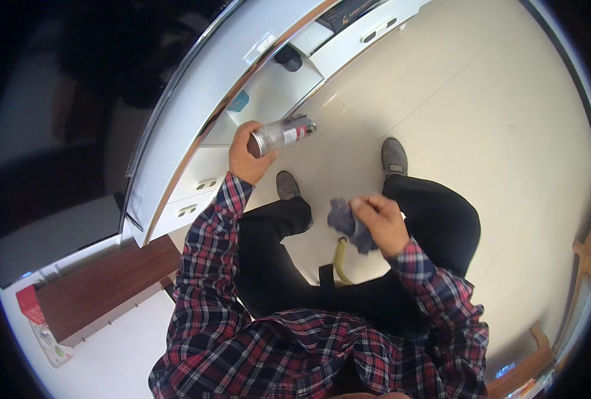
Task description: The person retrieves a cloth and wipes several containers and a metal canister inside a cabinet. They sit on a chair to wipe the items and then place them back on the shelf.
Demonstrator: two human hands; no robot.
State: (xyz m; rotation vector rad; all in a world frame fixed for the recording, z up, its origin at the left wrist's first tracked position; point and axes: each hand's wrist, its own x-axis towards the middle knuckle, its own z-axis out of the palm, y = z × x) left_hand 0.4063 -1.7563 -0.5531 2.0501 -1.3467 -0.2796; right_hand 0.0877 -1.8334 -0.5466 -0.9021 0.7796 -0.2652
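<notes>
A clear jar (pixel 279 136) with a metal-coloured lid and a red and white label lies tilted in my left hand (pixel 248 154), whose fingers grip it around the lid end. Its far end points right, and something dark shows there. My right hand (pixel 381 219) pinches a dark grey-blue cloth (pixel 347 219), which hangs from the fingers above the floor between my knees. Jar and cloth are apart.
A curved white cabinet (pixel 175 119) with open shelves and drawers stands at the left; a black cup-like container (pixel 289 59) and a teal item (pixel 238 101) are on its shelves. A brown wooden surface (pixel 110 284) is lower left, wooden furniture (pixel 530 361) lower right.
</notes>
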